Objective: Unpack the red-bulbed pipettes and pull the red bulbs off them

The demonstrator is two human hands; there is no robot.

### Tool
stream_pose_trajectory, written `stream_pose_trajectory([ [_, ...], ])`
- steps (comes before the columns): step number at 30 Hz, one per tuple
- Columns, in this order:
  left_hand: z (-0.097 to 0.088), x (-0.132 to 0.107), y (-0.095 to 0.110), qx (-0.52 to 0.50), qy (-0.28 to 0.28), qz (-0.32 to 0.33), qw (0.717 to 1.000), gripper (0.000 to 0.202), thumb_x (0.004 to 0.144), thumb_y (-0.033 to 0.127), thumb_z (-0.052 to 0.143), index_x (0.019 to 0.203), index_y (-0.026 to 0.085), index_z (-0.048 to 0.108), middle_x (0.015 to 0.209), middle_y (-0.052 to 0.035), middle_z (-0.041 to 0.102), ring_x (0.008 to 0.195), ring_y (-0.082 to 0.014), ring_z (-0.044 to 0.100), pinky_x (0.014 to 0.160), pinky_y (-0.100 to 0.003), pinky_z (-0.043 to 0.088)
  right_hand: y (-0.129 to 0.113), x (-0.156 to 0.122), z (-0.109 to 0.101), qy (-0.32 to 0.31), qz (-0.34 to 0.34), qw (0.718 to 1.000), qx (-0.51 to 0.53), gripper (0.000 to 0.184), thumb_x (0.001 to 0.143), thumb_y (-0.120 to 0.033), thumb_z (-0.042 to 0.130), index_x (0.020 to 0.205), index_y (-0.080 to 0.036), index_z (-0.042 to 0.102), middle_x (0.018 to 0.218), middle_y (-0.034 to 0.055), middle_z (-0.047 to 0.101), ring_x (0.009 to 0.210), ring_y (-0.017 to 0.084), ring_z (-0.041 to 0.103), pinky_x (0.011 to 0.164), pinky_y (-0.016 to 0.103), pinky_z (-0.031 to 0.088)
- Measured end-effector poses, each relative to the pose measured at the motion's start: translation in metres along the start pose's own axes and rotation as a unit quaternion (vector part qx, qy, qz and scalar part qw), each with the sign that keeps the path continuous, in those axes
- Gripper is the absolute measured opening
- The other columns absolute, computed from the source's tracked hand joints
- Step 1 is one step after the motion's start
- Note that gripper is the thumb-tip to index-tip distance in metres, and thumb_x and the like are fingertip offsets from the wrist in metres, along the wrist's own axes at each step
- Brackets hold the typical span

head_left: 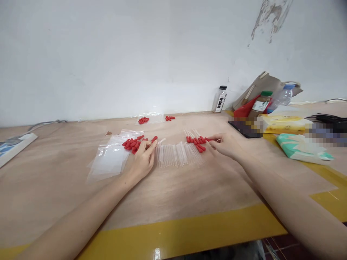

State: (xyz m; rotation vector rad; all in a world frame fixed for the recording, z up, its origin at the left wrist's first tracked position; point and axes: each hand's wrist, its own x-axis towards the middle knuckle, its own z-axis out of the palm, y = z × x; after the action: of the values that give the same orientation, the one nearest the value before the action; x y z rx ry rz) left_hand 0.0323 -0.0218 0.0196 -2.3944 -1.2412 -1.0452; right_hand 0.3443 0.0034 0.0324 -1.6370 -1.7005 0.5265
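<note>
My left hand (pixel 145 155) is closed, its fingers pinching a thin clear tube (pixel 162 141) that points right. A red rubber bulb (pixel 154 138) shows right at those fingertips; whether it is held too, I cannot tell. Beside this hand is a heap of red rubber bulbs (pixel 132 144), partly behind it, next to clear zip bags (pixel 111 159). Below and between the hands, clear tubes (pixel 173 154) lie in a row. My right hand (pixel 223 144) pinches a red rubber bulb (pixel 208 139) at the right end of several red-bulbed droppers (pixel 193 140); its tube is not distinguishable.
Near the wall lie a clear bag with red bulbs (pixel 143 120) and loose red bulbs (pixel 170 118). To the right stand a bottle (pixel 219 100), a green-capped jar (pixel 260 104), a dark phone-like slab (pixel 245 129) and tissue packs (pixel 302 148). A power strip (pixel 18 148) sits far left.
</note>
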Motion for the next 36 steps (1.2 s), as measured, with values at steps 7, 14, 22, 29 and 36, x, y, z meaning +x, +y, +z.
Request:
stream_pose_trajectory([
  [7, 0.012, 0.000, 0.012, -0.017, 0.012, 0.066, 0.998, 0.021, 0.087, 0.014, 0.038, 0.092, 0.018, 0.058, 0.083, -0.0045, 0.059, 0.080, -0.0145, 0.056, 0.075, -0.027, 0.048, -0.007, -0.007, 0.005, 0.023, 0.022, 0.998, -0.060, 0.009, 0.060, -0.023, 0.063, 0.065, -0.017, 0.058, 0.061, 0.0005, 0.061, 0.056, 0.011, 0.054, 0.049, 0.020, 0.039],
  [14, 0.017, -0.003, 0.009, -0.021, -0.020, 0.136, 0.990, 0.019, 0.083, 0.013, 0.042, 0.090, 0.017, 0.060, 0.091, -0.0073, 0.061, 0.085, -0.0159, 0.057, 0.076, -0.029, 0.049, 0.005, -0.002, 0.014, -0.003, 0.010, 0.999, -0.035, 0.008, 0.067, -0.024, 0.057, 0.064, -0.018, 0.061, 0.063, 0.0009, 0.064, 0.059, 0.012, 0.058, 0.052, 0.022, 0.041],
  [22, 0.012, -0.004, 0.015, -0.071, -0.090, 0.120, 0.986, 0.031, 0.082, 0.026, 0.049, 0.108, 0.011, 0.059, 0.107, -0.0137, 0.055, 0.097, -0.0217, 0.053, 0.086, -0.036, 0.046, 0.009, 0.007, 0.021, 0.094, 0.001, 0.994, -0.049, 0.019, 0.071, -0.035, 0.055, 0.074, -0.018, 0.064, 0.068, 0.0025, 0.065, 0.060, 0.013, 0.057, 0.053, 0.023, 0.039],
  [29, 0.009, -0.004, 0.007, -0.035, -0.057, 0.048, 0.997, 0.035, 0.084, 0.034, 0.049, 0.114, 0.017, 0.057, 0.113, -0.0097, 0.054, 0.106, -0.0246, 0.046, 0.092, -0.044, 0.038, 0.007, 0.018, 0.037, 0.132, 0.002, 0.979, -0.154, 0.036, 0.071, -0.048, 0.056, 0.086, -0.017, 0.069, 0.086, 0.0081, 0.063, 0.076, 0.019, 0.057, 0.063, 0.028, 0.039],
  [36, 0.001, -0.005, 0.000, -0.006, 0.003, -0.025, 1.000, 0.030, 0.088, 0.028, 0.044, 0.113, 0.022, 0.058, 0.109, -0.0056, 0.058, 0.107, -0.0225, 0.046, 0.093, -0.042, 0.036, 0.001, 0.015, 0.038, 0.184, -0.028, 0.974, -0.129, 0.021, 0.076, -0.031, 0.051, 0.072, -0.019, 0.068, 0.081, 0.0061, 0.064, 0.079, 0.019, 0.056, 0.071, 0.031, 0.037],
])
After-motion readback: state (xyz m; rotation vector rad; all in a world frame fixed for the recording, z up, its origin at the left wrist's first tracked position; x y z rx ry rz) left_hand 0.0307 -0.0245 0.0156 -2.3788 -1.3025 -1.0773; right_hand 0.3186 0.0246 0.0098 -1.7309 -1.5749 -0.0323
